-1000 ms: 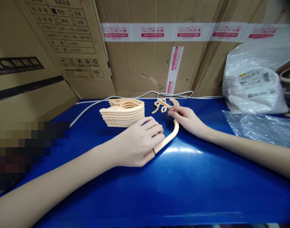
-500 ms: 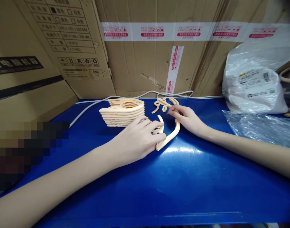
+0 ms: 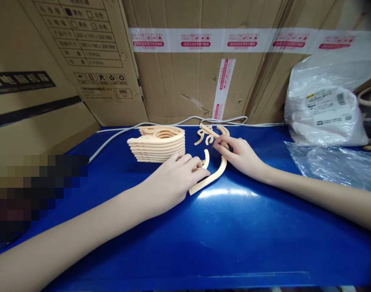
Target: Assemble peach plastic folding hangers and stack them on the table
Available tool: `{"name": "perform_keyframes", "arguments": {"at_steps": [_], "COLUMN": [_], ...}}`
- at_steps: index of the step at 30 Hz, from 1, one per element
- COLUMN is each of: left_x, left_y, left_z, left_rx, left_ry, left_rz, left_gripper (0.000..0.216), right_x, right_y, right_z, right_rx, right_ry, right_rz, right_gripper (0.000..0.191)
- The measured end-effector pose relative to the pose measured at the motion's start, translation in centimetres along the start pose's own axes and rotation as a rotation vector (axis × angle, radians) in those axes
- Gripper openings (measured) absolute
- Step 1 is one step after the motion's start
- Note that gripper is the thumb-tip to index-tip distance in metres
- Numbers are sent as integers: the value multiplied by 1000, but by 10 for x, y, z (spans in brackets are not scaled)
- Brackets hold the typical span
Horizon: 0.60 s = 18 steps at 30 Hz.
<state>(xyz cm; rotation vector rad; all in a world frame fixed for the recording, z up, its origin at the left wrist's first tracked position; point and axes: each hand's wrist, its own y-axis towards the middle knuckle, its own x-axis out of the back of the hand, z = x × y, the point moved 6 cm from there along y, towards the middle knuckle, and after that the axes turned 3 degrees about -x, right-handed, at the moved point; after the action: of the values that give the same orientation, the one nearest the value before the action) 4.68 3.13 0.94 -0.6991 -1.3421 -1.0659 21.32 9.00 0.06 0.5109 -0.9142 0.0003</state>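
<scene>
My left hand [image 3: 181, 178] has its fingers bent and closed on a cream plastic hanger part, mostly hidden under them; its curved hook [image 3: 206, 157] shows past the fingertips. A long bowed hanger arm [image 3: 208, 181] lies beside my left thumb and runs back towards my right hand [image 3: 234, 150]. My right thumb and fingers pinch a straight cream hanger strip [image 3: 210, 130] over the loose parts. Behind these lie small curved hanger pieces [image 3: 200, 139]. Left of them stands a stack of cream folded hangers [image 3: 156, 144], close to my left fingers.
A blue table surface [image 3: 234, 235] lies under everything. Cardboard boxes [image 3: 179, 81] form a wall at the back and left, with a white cable [image 3: 112, 140] along their foot. A white plastic bag [image 3: 328, 109] and clear plastic film [image 3: 322, 162] lie at the right.
The long bowed arm has shifted left and swung slightly towards me. My left hand has moved a little left, and my right hand slightly left with the strip. The stack has stayed still.
</scene>
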Motion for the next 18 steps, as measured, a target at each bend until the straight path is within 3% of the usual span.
{"name": "perform_keyframes", "arguments": {"at_steps": [5, 18], "left_x": [2, 4], "left_y": [-1, 1], "left_z": [-2, -4], "left_rx": [28, 3], "left_ry": [-53, 22], "left_rz": [15, -27], "left_gripper": [24, 19], "right_x": [1, 2], "right_y": [-2, -3], "right_z": [12, 11], "right_rx": [74, 119], "right_ry": [-80, -101], "right_rz": [-5, -44], "right_gripper": [16, 13]}}
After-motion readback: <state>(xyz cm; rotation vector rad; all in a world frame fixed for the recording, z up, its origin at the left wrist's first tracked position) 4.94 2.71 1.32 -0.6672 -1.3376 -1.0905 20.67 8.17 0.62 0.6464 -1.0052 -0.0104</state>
